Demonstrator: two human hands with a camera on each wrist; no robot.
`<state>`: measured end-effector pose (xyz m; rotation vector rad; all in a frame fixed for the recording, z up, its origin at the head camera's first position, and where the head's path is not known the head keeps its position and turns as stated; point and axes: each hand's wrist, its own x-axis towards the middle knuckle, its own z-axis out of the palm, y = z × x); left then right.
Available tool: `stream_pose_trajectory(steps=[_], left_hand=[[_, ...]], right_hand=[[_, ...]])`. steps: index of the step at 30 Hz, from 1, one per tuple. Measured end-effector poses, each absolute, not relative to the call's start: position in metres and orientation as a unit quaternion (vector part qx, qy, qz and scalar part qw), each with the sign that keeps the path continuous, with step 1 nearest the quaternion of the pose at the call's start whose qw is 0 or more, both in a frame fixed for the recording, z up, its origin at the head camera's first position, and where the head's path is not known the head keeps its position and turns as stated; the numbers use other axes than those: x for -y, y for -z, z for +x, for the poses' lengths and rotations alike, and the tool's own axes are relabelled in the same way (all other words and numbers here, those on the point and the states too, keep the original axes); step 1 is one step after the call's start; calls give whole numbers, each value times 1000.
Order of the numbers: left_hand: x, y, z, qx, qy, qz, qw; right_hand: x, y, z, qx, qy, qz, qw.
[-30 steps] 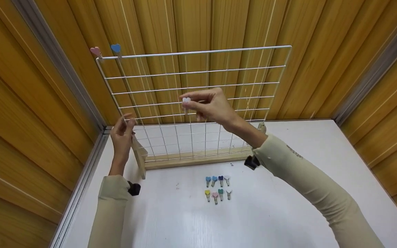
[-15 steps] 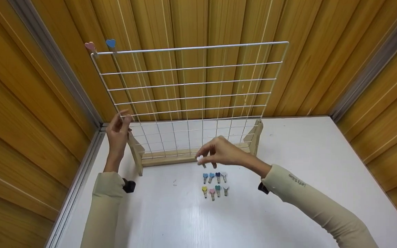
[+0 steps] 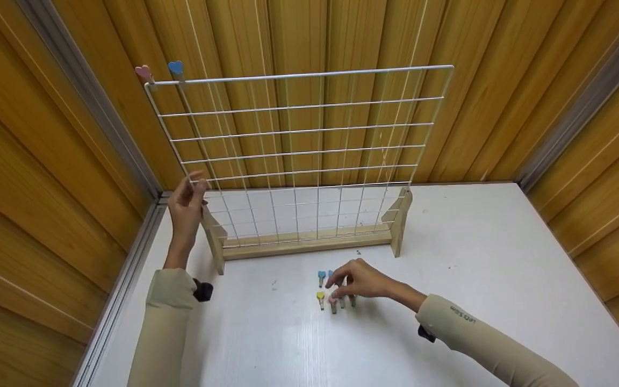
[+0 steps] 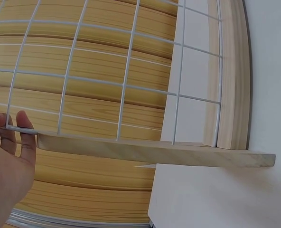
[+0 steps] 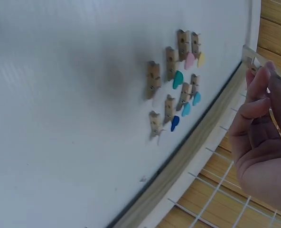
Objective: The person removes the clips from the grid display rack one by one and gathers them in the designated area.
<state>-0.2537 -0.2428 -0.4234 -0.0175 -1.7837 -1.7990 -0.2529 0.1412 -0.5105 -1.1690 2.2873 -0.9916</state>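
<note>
My left hand (image 3: 185, 212) pinches the left edge of a white wire grid panel (image 3: 304, 153), just above its wooden stand (image 3: 309, 247); the left wrist view shows fingers around an edge wire (image 4: 22, 129). Over small heart-topped wooden clothespins lying on the table hovers my right hand (image 3: 366, 279), hiding several of them in the head view. In the right wrist view its thumb and fingers pinch a clothespin (image 5: 250, 61), whose wooden end sticks out past the fingertips. Near those fingertips lie a pink-heart clothespin (image 3: 333, 305) and a yellow-heart one (image 3: 320, 300).
A pink heart clothespin (image 3: 144, 72) and a blue heart clothespin (image 3: 176, 69) are clipped on the grid's top wire at the left. Two rows of clothespins, with green (image 5: 178, 79) and dark blue (image 5: 175, 123) hearts among them, lie on the white table (image 3: 476, 279). Wood-look panels surround it.
My right hand has come down from in front of the grid, carrying a white-heart clothespin, to over the rows on the table. The left hand keeps its grip on the grid's edge.
</note>
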Motion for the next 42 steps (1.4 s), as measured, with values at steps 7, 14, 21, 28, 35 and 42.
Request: stream_pose_trajectory(steps=[7, 14, 21, 28, 35, 42], left_hand=[[241, 421, -254, 678, 669, -1, 304], [242, 425, -256, 672, 670, -4, 314], [251, 441, -274, 671, 671, -10, 317], [256, 444, -271, 672, 670, -10, 315], [257, 444, -271, 668, 672, -12, 318], [255, 444, -271, 672, 669, -12, 319]], right_hand=[[-143, 539, -235, -820, 370, -395, 184], [-136, 561, -217, -806, 388, -399, 201], [-131, 571, -209, -822, 369, -389, 194], [-126, 575, -206, -839, 357, -377, 164], [-124, 573, -202, -860, 363, -320, 163], [-123, 575, -197, -883, 350, -282, 133]])
